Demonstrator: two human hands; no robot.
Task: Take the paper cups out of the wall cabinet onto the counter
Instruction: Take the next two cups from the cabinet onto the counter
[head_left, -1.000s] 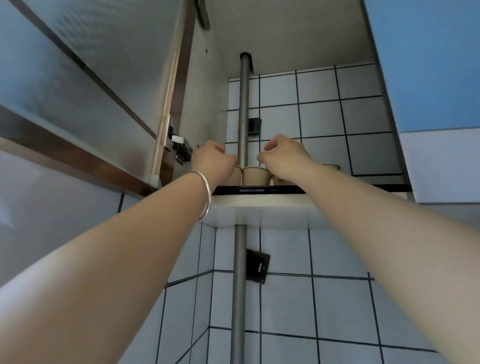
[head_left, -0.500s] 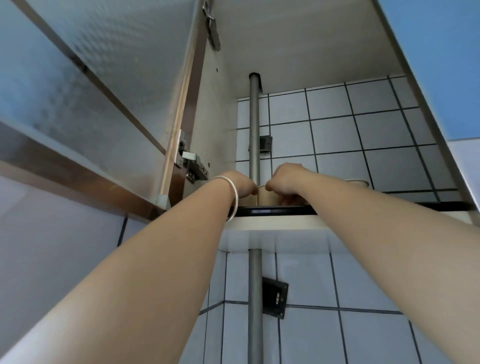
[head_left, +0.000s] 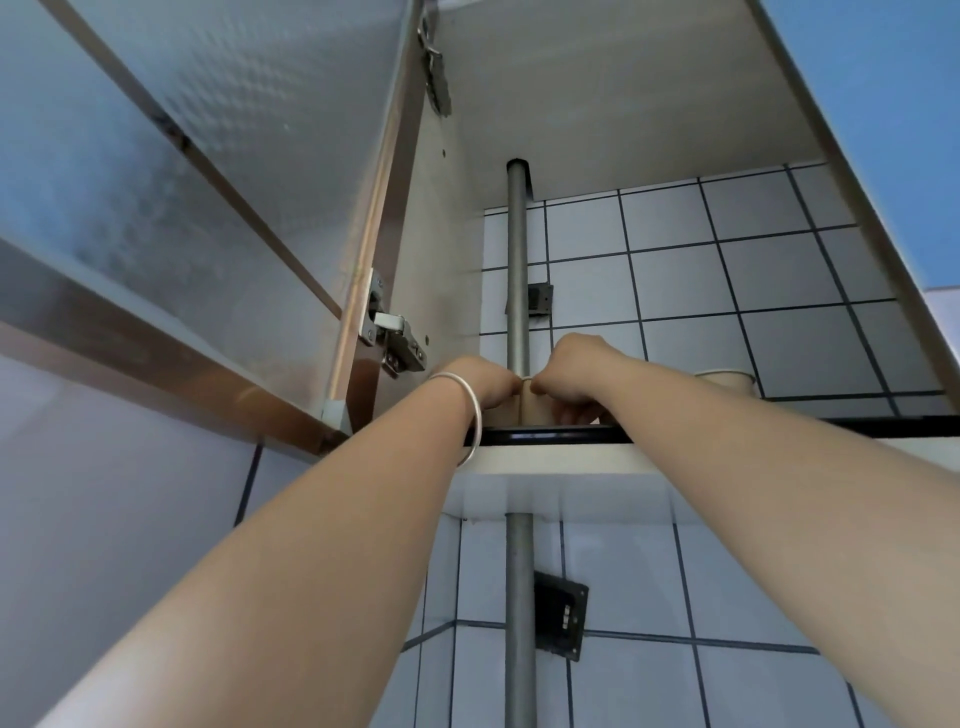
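Both hands reach into the open wall cabinet (head_left: 597, 104). Left hand (head_left: 488, 387) and right hand (head_left: 576, 371) have curled fingers, each grip closed on a paper cup (head_left: 532, 405) at the cabinet shelf's (head_left: 727, 434) front edge. Another cup (head_left: 727, 378) stands further right on the shelf.

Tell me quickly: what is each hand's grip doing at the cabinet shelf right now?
Left hand: fingers curled round a paper cup on the shelf.
Right hand: curled at the middle cup; the grip itself cannot be told.
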